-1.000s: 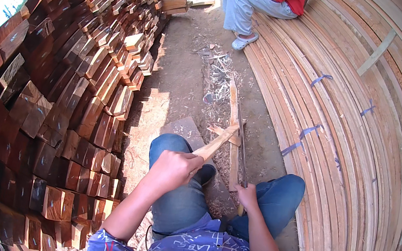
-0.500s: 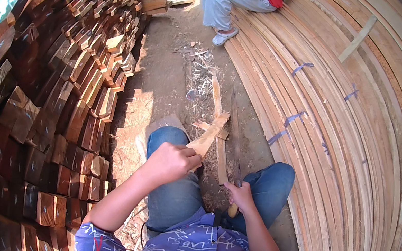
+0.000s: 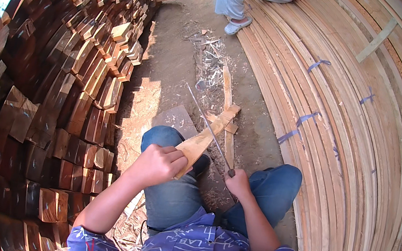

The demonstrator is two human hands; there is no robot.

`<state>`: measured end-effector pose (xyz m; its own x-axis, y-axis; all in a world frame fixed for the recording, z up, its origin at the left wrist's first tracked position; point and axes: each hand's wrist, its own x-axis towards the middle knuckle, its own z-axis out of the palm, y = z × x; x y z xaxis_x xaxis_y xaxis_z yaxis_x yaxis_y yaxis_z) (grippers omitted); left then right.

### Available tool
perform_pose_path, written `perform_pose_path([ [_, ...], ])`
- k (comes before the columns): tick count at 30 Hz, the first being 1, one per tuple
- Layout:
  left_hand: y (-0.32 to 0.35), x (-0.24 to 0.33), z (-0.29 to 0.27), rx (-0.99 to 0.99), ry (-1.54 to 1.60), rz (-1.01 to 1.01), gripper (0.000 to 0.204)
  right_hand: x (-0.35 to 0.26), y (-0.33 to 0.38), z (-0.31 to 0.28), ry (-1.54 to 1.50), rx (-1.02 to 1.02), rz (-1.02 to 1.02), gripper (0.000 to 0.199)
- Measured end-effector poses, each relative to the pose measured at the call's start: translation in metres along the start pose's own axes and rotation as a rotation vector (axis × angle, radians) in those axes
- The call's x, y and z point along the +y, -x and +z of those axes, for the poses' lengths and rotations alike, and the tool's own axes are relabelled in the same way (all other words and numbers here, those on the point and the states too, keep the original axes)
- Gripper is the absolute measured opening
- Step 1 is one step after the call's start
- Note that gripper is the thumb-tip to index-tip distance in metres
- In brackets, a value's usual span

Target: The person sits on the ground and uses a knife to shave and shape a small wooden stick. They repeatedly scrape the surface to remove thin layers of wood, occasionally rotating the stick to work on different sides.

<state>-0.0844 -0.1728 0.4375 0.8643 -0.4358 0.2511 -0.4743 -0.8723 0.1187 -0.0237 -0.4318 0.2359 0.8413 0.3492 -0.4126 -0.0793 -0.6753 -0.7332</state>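
Note:
My left hand (image 3: 158, 165) is closed around the near end of a flat, pale wooden piece (image 3: 205, 140), which slants away to the right above my knee. In my closed right hand (image 3: 240, 185) is a long machete (image 3: 200, 107). Its thin blade points up and left, crossing over the wooden piece; whether it touches the wood I cannot tell. Beyond, a narrow wooden strip (image 3: 226, 85) lies on the ground, and a short wooden block (image 3: 231, 127) shows at the far end of the held piece.
Stacked timber (image 3: 79, 107) rises on my left. Long planks (image 3: 334, 140) tied with purple strips lie along the right. Another person (image 3: 238, 1) sits on the planks ahead. Wood shavings (image 3: 210, 62) litter the ground, and a flat board (image 3: 176, 117) lies beside my left knee.
The machete has swung left, from upright beside the wood to slanting across it. My left hand and the wooden piece have shifted slightly left and nearer. The view has tilted a little.

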Motion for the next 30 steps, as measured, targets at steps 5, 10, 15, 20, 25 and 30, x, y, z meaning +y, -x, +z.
perform_pose_path([
  [5, 0.007, 0.006, 0.009, 0.003, 0.007, 0.024, 0.023, 0.002, -0.005, 0.005, -0.151, 0.003, -0.054, 0.029],
  [10, 0.004, 0.003, -0.002, -0.032, 0.048, 0.04, 0.031, -0.076, 0.034, -0.012, -0.145, -0.122, -0.179, 0.024],
  [15, 0.014, -0.003, 0.002, -0.053, 0.002, 0.082, 0.024, -0.049, 0.027, 0.007, -0.163, -0.047, -0.221, 0.024],
  [20, 0.025, -0.009, -0.002, -0.065, 0.063, 0.066, 0.028, -0.046, 0.028, 0.004, -0.143, -0.057, -0.211, 0.023],
  [25, 0.027, -0.008, -0.009, -0.075, 0.048, 0.0, 0.026, -0.097, 0.043, -0.028, -0.173, -0.119, -0.291, 0.025],
  [30, 0.02, -0.008, -0.006, -0.053, -0.007, -0.034, 0.015, -0.058, 0.015, -0.007, -0.172, -0.071, -0.19, 0.027],
])
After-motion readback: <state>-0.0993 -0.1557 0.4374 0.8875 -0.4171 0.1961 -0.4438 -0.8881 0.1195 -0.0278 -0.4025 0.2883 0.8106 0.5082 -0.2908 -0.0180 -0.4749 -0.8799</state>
